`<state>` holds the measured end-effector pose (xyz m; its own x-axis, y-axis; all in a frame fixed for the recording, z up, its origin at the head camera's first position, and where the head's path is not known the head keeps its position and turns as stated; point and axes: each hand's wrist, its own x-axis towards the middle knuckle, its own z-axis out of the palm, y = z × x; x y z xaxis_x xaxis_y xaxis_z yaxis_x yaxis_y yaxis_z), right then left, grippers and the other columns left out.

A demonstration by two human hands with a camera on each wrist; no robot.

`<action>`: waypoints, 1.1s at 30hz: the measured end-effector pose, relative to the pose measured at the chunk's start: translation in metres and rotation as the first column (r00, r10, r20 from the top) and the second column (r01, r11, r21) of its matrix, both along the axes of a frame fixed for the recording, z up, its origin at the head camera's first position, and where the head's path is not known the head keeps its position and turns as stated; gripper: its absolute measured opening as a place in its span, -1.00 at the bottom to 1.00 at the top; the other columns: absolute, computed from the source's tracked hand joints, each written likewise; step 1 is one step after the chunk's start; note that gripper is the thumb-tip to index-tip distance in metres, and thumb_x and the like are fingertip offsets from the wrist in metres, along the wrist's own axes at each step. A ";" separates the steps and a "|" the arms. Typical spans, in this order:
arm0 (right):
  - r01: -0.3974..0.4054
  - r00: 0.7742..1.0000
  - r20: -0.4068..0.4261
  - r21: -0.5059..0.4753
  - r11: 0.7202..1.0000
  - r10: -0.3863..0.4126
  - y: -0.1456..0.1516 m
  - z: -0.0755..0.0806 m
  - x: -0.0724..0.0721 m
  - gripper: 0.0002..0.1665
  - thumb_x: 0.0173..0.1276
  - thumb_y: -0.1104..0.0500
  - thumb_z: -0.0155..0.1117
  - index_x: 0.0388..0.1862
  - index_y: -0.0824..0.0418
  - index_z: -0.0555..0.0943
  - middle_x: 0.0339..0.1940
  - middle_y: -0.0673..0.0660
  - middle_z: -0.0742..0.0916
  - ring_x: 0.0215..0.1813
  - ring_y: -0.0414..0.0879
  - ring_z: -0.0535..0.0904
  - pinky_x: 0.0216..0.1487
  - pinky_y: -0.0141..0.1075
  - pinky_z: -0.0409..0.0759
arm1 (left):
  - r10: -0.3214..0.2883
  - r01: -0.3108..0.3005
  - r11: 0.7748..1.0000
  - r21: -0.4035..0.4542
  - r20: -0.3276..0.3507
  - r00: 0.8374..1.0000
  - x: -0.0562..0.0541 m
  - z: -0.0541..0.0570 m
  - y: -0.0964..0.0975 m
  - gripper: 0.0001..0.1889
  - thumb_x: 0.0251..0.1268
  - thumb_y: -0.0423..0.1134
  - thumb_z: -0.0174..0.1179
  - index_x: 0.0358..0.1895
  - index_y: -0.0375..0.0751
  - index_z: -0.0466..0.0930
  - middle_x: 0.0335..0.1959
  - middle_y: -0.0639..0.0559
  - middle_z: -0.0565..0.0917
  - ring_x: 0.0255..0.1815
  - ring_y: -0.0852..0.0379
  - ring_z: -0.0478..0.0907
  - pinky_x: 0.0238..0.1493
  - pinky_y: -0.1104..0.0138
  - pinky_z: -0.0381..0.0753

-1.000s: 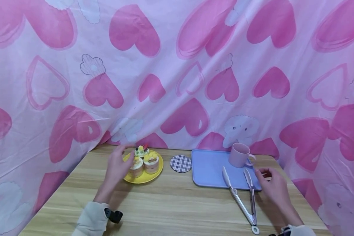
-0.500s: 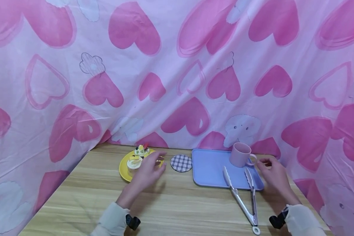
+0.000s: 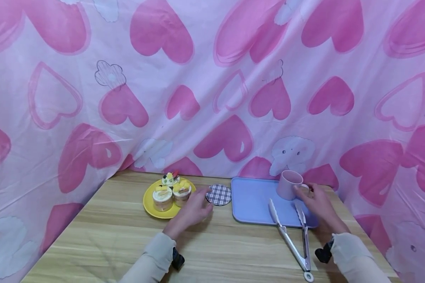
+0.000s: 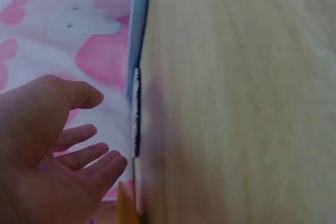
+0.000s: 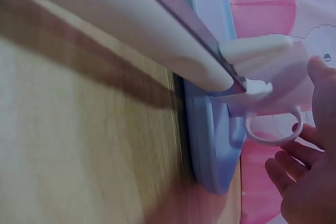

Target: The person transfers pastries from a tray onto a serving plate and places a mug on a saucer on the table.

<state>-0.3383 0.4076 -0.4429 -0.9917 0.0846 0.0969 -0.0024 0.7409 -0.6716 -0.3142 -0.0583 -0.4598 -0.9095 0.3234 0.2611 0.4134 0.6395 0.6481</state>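
My left hand (image 3: 193, 210) hovers over the wood table between a yellow plate (image 3: 149, 204) and a round plaid coaster (image 3: 219, 195). Its fingers are parted and hold nothing, as the left wrist view confirms. The right hand (image 3: 316, 202) is at the handle (image 5: 273, 142) of a pink mug (image 3: 286, 186), thumb beside the mug's wall. In the right wrist view its fingers are loosely spread, with a fingertip right by the handle; firm contact is hard to tell. The mug stands upright on a blue tray (image 3: 251, 204), toward its back right corner.
Metal tongs (image 3: 292, 245) lie spread apart, tips over the tray's front edge and ring end on the table (image 3: 233, 251). Several dessert cups, including a cream-topped one (image 3: 162, 201), stand on the yellow plate. A pink heart-print cloth (image 3: 212, 90) hangs behind the table.
My left hand has moved right, from the yellow plate's left side past the dessert cups to near the coaster. The right hand has shifted from the tray's right edge up to the mug handle.
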 end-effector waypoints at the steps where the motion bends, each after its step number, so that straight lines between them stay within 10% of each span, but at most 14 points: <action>1: 0.005 1.000 -0.006 0.003 1.000 -0.005 -0.002 -0.001 -0.002 0.26 0.50 -0.55 0.14 0.68 0.42 0.18 0.60 0.56 0.38 0.57 0.52 0.30 0.50 0.51 0.37 | 0.001 -0.001 1.000 -0.005 0.001 1.000 -0.002 -0.002 0.001 -0.39 0.47 -0.28 0.35 0.50 -0.41 0.46 0.49 -0.35 0.55 0.55 -0.25 0.48 0.59 -0.09 0.50; 10: 0.082 0.996 0.049 -0.024 0.996 -0.080 -0.008 -0.007 -0.014 0.24 0.39 -0.65 0.16 0.51 0.37 0.31 0.33 0.43 0.54 0.27 0.31 0.47 0.29 0.25 0.63 | 0.052 -0.050 0.998 -0.025 0.103 0.993 -0.010 -0.010 0.010 -0.29 0.49 -0.19 0.34 0.59 -0.37 0.35 0.58 -0.34 0.45 0.61 -0.24 0.41 0.61 -0.09 0.48; 19: 0.122 0.988 0.110 -0.178 0.976 -0.103 -0.001 -0.001 -0.016 0.13 0.60 -0.59 -0.37 0.20 0.44 0.53 0.08 0.37 0.53 0.19 0.22 0.41 0.09 -0.05 0.38 | 0.055 -0.050 0.998 -0.036 0.131 0.990 -0.011 -0.011 0.014 -0.29 0.49 -0.14 0.34 0.58 -0.38 0.36 0.58 -0.35 0.45 0.62 -0.26 0.39 0.64 -0.11 0.44; 33: 0.276 0.948 0.293 -0.565 0.777 -0.124 -0.006 0.001 -0.024 -0.06 0.57 -0.48 0.09 0.46 0.28 0.42 0.39 0.22 0.50 0.34 0.00 0.42 -0.01 -0.45 0.64 | 0.048 -0.041 0.998 -0.050 0.145 0.988 -0.012 -0.014 0.012 -0.30 0.50 -0.11 0.32 0.57 -0.36 0.38 0.62 -0.34 0.40 0.65 -0.25 0.34 0.67 -0.10 0.39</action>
<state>-0.3622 0.4011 -0.4421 -0.9323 0.2480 -0.2633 0.3079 0.1621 -0.9375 -0.3258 -0.0462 -0.4737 -0.9505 0.2907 0.1095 0.2869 0.6863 0.6684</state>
